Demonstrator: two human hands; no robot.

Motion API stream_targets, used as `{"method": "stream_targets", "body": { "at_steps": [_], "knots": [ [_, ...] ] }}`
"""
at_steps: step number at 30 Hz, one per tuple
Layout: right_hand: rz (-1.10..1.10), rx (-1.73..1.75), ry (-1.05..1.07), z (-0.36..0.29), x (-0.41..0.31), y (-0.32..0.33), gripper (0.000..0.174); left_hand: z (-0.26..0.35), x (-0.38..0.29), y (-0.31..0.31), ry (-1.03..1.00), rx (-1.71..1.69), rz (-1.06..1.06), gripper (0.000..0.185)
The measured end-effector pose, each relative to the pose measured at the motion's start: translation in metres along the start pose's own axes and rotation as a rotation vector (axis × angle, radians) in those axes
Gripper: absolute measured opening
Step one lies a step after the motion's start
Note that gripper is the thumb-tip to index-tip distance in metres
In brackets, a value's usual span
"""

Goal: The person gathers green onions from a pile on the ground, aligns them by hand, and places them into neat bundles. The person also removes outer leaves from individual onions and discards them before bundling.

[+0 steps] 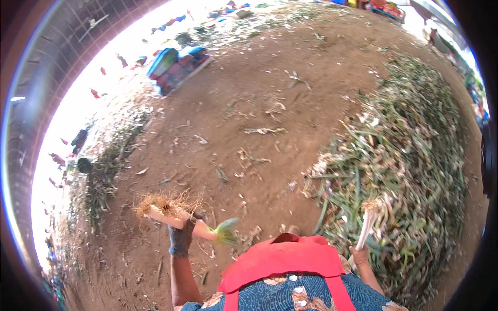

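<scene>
My left hand [181, 237], in a dark work glove, grips a small bunch of leeks [165, 217] by their pale shanks. Their shaggy brown roots point up and left. A short green leaf end [226, 232] sticks out to the right of the glove. Low on the right, my bare right hand [360, 256] holds a single thinner leek [366, 227] upright by its white stem, roots uppermost. Directly behind that leek lies a large heap of leek leaves and stalks [404, 155].
Brown bare soil [233, 97] strewn with dry leaf scraps spreads ahead. A stack of filled blue and red crates or sacks [177, 68] stands at upper left. More leafy trimmings [105, 186] run along the left side. A blue-edged crate of reddish produce [387, 9] is far off.
</scene>
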State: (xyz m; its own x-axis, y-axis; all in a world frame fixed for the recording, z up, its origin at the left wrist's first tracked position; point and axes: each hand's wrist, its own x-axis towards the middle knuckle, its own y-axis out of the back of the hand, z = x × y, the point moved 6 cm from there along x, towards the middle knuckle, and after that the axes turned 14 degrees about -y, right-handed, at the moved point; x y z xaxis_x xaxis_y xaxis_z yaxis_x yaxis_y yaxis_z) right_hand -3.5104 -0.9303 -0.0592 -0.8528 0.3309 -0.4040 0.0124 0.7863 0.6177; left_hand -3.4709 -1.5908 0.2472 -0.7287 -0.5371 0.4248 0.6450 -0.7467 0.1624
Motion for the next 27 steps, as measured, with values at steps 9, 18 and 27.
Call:
{"method": "stream_targets", "body": {
  "at_steps": [9,18,27],
  "knots": [
    [-0.110,0.135,0.142,-0.275,0.216,-0.064,0.038,-0.098,0.115,-0.040,0.203,-0.205,0.183,0.030],
    [0.100,0.091,0.311,-0.422,0.353,-0.131,0.038,-0.257,0.324,-0.126,0.307,-0.132,0.102,0.022],
    [-0.002,0.130,0.069,-0.519,0.442,-0.209,0.044,-0.312,0.580,-0.241,0.074,0.023,-0.124,0.016]
  ]
}}
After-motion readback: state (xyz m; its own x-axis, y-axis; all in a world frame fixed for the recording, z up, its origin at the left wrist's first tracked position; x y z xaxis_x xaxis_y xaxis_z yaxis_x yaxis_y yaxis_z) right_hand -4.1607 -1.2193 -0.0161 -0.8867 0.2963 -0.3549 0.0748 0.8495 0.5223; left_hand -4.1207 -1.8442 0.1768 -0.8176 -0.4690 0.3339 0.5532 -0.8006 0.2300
